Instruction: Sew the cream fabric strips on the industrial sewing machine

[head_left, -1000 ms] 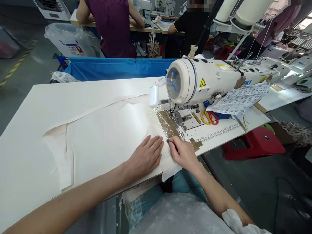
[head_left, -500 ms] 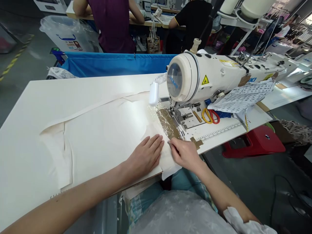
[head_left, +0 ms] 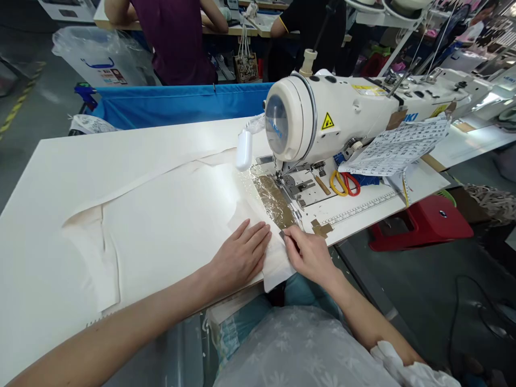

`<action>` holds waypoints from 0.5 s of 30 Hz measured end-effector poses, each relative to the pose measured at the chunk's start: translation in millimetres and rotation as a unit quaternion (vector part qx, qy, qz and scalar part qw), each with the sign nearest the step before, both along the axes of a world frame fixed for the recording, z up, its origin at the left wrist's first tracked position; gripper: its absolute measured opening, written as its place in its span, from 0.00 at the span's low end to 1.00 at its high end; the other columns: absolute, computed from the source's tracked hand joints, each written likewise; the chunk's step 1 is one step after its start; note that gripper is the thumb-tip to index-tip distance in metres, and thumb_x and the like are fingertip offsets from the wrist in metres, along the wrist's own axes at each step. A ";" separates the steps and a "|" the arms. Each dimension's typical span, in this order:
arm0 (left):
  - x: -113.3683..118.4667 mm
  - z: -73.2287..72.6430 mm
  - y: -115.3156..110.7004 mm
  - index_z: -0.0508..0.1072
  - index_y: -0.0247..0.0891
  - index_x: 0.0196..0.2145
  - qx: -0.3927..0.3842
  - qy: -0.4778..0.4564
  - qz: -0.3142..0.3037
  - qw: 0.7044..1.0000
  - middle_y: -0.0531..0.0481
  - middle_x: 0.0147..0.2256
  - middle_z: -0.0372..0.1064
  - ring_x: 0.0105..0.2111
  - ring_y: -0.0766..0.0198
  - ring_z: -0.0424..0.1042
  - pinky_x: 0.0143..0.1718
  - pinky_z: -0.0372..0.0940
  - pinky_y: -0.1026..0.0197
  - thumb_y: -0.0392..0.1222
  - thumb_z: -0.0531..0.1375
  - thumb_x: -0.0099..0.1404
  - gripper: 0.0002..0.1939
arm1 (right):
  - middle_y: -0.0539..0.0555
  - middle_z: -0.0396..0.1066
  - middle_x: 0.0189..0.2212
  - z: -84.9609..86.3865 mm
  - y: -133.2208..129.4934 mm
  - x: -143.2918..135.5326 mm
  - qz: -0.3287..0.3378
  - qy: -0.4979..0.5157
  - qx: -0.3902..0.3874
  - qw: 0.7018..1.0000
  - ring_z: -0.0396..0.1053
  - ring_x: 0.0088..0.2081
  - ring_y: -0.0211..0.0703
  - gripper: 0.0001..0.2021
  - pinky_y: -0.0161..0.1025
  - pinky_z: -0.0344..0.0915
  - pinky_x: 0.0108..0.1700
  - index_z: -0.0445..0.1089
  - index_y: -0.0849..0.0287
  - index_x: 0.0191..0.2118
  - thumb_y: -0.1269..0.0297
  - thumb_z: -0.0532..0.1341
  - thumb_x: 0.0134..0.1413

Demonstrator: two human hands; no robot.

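Observation:
White fabric (head_left: pixel 161 209) lies spread over the white table, and one end hangs past the front edge. My left hand (head_left: pixel 242 252) rests flat on it, fingers stretched out. Just to the right, my right hand (head_left: pixel 304 250) is closed in a pinch at the fabric's edge, around a small dark object (head_left: pixel 282 234) too small to identify. Both hands are in front of the sewing machine (head_left: pixel 322 118), whose needle area (head_left: pixel 279 174) is beyond my right hand. A brown taped plate (head_left: pixel 274 199) lies between the needle area and the hands.
Yellow and red scissors (head_left: pixel 344 184) and a wooden-handled tool (head_left: pixel 322 186) lie on the machine bed. A printed sheet (head_left: pixel 399 145) leans at the right. A red stool (head_left: pixel 427 223) is below the table. Behind are a blue cloth barrier (head_left: pixel 177 102) and two seated people.
The camera view has shifted slightly, moving the machine left in view. The fabric's hanging end has shifted a little left. Both hands keep nearly the same pose.

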State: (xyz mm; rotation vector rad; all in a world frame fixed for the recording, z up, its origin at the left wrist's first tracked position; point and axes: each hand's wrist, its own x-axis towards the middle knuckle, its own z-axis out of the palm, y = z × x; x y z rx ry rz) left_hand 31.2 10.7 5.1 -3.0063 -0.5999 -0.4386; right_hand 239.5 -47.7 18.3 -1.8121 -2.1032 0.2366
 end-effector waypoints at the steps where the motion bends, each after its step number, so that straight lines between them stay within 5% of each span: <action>1: 0.0 -0.7 -0.6 0.67 0.27 0.59 0.003 0.002 0.000 1.000 0.37 0.60 0.64 0.62 0.49 0.62 0.65 0.52 0.45 0.38 0.49 0.74 0.21 | 0.50 0.75 0.27 -0.8 1.1 -1.0 -0.004 0.007 0.003 1.000 0.70 0.26 0.39 0.11 0.34 0.52 0.29 0.68 0.57 0.42 0.65 0.48 0.66; 15: -0.7 -1.0 -1.1 0.68 0.27 0.59 0.027 0.017 0.003 0.999 0.37 0.61 0.64 0.61 0.49 0.62 0.61 0.57 0.47 0.39 0.48 0.74 0.21 | 0.50 0.73 0.25 5.1 1.4 0.8 0.046 -0.052 -0.017 0.997 0.68 0.26 0.39 0.10 0.36 0.48 0.28 0.67 0.57 0.35 0.69 0.50 0.63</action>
